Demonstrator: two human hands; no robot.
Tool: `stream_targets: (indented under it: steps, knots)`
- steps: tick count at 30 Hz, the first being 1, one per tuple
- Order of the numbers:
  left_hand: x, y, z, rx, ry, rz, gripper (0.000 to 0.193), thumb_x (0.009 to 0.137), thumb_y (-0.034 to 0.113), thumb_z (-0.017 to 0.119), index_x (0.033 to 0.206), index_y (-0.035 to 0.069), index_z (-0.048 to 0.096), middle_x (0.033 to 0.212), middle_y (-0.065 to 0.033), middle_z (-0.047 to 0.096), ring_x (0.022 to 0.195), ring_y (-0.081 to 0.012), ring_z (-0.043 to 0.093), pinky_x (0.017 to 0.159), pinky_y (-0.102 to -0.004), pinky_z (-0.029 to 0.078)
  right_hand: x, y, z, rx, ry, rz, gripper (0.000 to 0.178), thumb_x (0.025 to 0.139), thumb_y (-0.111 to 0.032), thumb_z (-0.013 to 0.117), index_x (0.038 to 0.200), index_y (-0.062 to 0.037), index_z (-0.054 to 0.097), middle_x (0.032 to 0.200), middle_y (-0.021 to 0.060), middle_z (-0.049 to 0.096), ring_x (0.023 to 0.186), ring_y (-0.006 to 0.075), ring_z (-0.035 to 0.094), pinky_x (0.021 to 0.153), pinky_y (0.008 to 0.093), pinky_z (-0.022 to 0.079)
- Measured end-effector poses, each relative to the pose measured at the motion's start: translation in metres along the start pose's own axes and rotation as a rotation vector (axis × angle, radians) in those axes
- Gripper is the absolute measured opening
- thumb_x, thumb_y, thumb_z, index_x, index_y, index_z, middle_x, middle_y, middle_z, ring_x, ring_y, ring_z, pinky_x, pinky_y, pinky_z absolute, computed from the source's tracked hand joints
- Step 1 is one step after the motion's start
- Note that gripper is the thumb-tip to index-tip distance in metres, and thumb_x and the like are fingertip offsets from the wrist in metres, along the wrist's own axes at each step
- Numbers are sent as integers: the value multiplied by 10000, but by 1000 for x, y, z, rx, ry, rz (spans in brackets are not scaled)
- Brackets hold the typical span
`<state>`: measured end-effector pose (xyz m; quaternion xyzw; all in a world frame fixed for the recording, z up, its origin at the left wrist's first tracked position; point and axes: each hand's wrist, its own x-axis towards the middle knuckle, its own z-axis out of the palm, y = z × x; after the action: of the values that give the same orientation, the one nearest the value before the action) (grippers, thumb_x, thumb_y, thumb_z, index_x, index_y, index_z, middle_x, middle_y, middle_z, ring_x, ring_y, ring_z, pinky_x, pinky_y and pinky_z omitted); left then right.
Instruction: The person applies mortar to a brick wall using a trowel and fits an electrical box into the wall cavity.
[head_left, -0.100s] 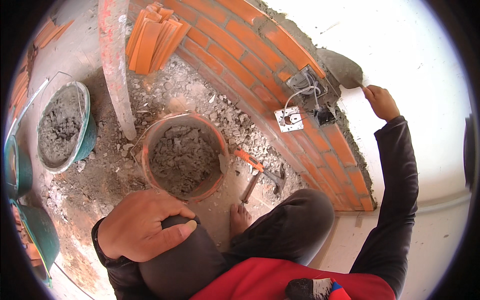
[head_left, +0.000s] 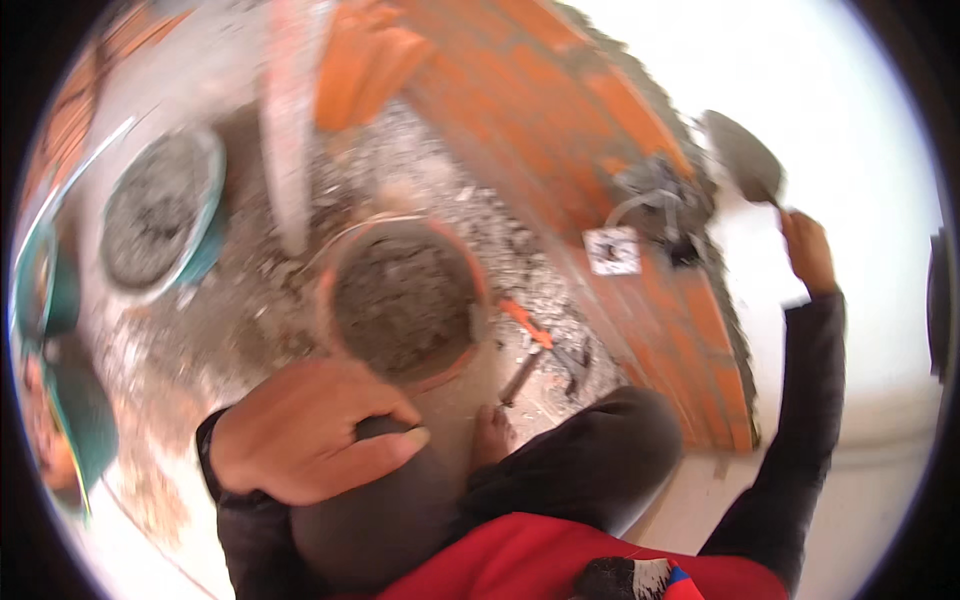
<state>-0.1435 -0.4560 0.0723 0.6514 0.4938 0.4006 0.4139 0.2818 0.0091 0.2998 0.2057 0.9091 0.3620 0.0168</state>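
Observation:
My right hand (head_left: 808, 245) grips the handle of a trowel (head_left: 742, 158). The grey, mortar-smeared blade lies over the white wall, just past the ragged mortar edge of the brick facing (head_left: 520, 130). Close to the blade, a wall box with loose cables (head_left: 655, 195) is set among the orange bricks, and a white socket plate (head_left: 611, 251) hangs from it. My left hand (head_left: 315, 430) rests on my bent knee with its thumb apart from the fingers, holding nothing. Beyond it stands an orange-rimmed bucket (head_left: 476, 300) partly filled with grey mortar (head_left: 405, 295).
A hammer with an orange handle (head_left: 525, 322) lies on the rubble by my foot. At left are a green tub of mortar (head_left: 207, 245) and other green containers (head_left: 85, 425). Stacked orange brick slips (head_left: 365, 70) stand beside a spattered upright board (head_left: 288, 130).
The whole view has shifted and blurred, with the scene sliding mostly rightward. The trowel blade sits slightly farther from the brick edge. My left hand stays on the knee.

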Motion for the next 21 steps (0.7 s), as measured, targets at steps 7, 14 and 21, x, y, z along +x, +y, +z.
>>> stream_targets:
  steps: [7, 14, 21]
  knots:
    - [-14, 3, -1, -10, -40, -75, 339, 935, 360, 636, 930, 31, 719, 839, -192, 693, 837, -414, 656, 724, -480, 501, 69, -194, -74, 1022, -403, 248, 126, 969, -114, 562, 921, 2, 573, 725, -11, 472, 645, 93, 435, 568, 290, 377]
    - [-41, 3, 5, 29, 82, -5, 358, 931, 381, 621, 901, 39, 724, 803, -202, 707, 777, -419, 678, 692, -486, 516, 179, -374, -150, 917, -59, -396, 222, 919, -49, 683, 1120, 26, 628, 880, 148, 664, 778, 282, 614, 744, 353, 477]
    - [-110, -40, 33, -134, 691, 162, 240, 971, 230, 606, 1004, 18, 715, 936, -170, 727, 882, -341, 701, 783, -419, 540, 234, -467, -200, 1129, -133, -551, 214, 928, -64, 659, 1119, 21, 615, 824, 141, 604, 724, 211, 555, 717, 330, 472]
